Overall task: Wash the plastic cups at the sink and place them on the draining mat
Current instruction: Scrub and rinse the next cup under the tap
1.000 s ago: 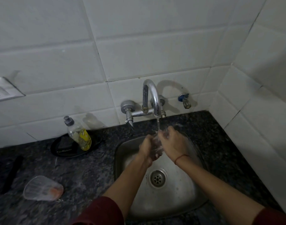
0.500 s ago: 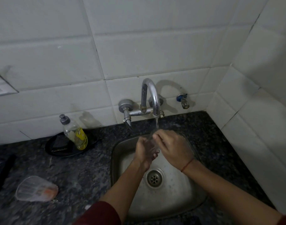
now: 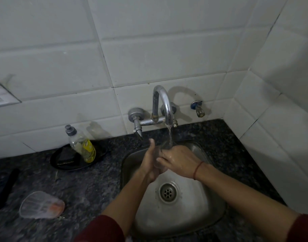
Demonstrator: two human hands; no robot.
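Over the steel sink my left hand grips a clear plastic cup from the left, thumb pointing up. My right hand lies against the cup from the right, fingers curled onto its rim and wall. Water runs from the curved tap onto the cup and my right hand. Most of the cup is hidden between the two hands. A second clear plastic cup with an orange stain near its base lies on its side on the dark counter at the left.
A dish-soap bottle leans on a black round dish left of the sink. A black strip lies at the far left counter edge. A small wall valve sits right of the tap. Tiled walls close the back and right.
My left thumb has lifted upright and my right hand has slid lower over the cup. The view has shifted slightly; the water keeps running.
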